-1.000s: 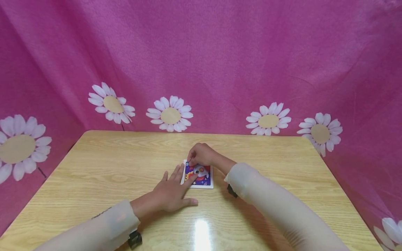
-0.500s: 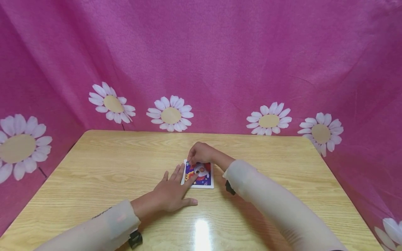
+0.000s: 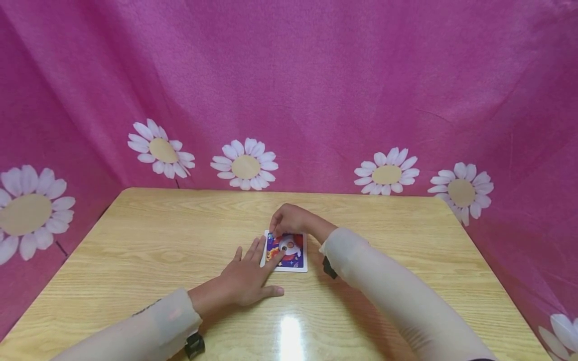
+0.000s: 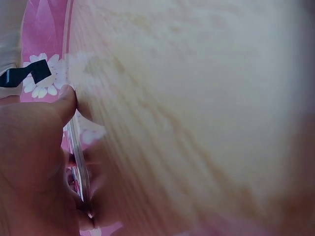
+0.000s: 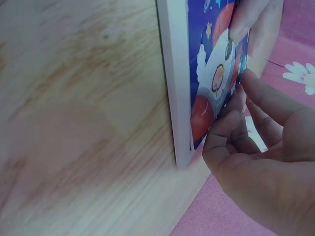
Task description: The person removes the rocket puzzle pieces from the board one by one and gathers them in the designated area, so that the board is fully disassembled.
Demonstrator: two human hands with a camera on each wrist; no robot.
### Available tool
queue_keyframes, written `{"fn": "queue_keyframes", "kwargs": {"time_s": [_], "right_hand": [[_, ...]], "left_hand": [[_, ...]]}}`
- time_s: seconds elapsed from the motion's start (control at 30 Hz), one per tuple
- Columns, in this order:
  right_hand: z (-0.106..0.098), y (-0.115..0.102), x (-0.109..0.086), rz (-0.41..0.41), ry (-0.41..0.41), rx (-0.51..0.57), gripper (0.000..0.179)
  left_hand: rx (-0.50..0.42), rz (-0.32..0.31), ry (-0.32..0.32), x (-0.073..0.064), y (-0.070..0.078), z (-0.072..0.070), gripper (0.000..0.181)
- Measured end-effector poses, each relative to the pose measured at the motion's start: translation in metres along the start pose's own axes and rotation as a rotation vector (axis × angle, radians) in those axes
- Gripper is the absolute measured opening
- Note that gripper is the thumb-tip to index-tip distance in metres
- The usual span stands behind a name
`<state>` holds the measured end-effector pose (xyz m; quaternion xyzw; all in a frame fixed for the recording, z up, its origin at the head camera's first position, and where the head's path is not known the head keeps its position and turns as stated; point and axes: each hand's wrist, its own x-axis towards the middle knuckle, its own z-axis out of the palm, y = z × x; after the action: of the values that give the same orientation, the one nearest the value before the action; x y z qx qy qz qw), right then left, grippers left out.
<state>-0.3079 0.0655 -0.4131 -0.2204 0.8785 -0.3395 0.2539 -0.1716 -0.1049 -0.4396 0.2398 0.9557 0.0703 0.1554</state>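
A small square picture board (image 3: 295,262), showing a white rocket on purple with stars inside a white frame, lies flat on the wooden table. My left hand (image 3: 246,282) is spread with straight fingers; its index fingertip rests on the picture and the middle finger lies along the left edge. From the far side my right hand (image 3: 291,220) reaches over, thumb and curled fingers pinching at the picture's far left corner. In the right wrist view those fingers (image 5: 221,129) sit right at the picture's edge, inside the white frame (image 5: 174,88). Part of the far edge is hidden under the right hand.
The light wooden table (image 3: 180,225) stretches around the board on every side. Behind it hangs a pink cloth (image 3: 316,100) printed with white daisies. Black straps (image 3: 195,345) show at the wrists, below beige sleeves.
My right wrist and forearm have shifted very slightly left, while its fingertips stay at the same corner. The left hand and the board hold still.
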Motion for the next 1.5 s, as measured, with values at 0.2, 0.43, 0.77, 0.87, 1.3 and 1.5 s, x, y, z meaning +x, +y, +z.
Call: {"fn": "queue_keyframes", "kwargs": {"time_s": [0.2, 0.43, 0.77, 0.87, 1.3, 1.5], "right_hand": [[-0.0015, 0.0028, 0.0022, 0.017, -0.013, 0.060, 0.006], [-0.0029, 0.0021, 0.0043, 0.045, -0.028, 0.080, 0.007], [-0.0044, 0.0019, 0.0051, 0.066, -0.034, 0.047, 0.007], [-0.0049, 0.0017, 0.0044, 0.054, -0.037, 0.047, 0.007], [-0.0077, 0.0009, 0.0035, -0.015, -0.045, 0.058, 0.007], [-0.0082, 0.0017, 0.0033, -0.002, -0.058, 0.081, 0.008]], "left_hand": [[0.005, 0.000, 0.000, -0.0004, 0.0002, 0.0003, 0.086], [0.008, 0.014, 0.011, -0.0003, 0.0002, -0.0002, 0.084], [0.009, 0.007, -0.004, 0.0025, -0.0016, 0.0025, 0.086], [0.011, 0.002, -0.006, 0.0014, -0.0005, 0.0009, 0.086], [0.017, -0.005, -0.003, -0.0009, 0.0022, -0.0024, 0.085], [0.016, -0.005, -0.002, -0.0002, 0.0017, -0.0007, 0.086]]}}
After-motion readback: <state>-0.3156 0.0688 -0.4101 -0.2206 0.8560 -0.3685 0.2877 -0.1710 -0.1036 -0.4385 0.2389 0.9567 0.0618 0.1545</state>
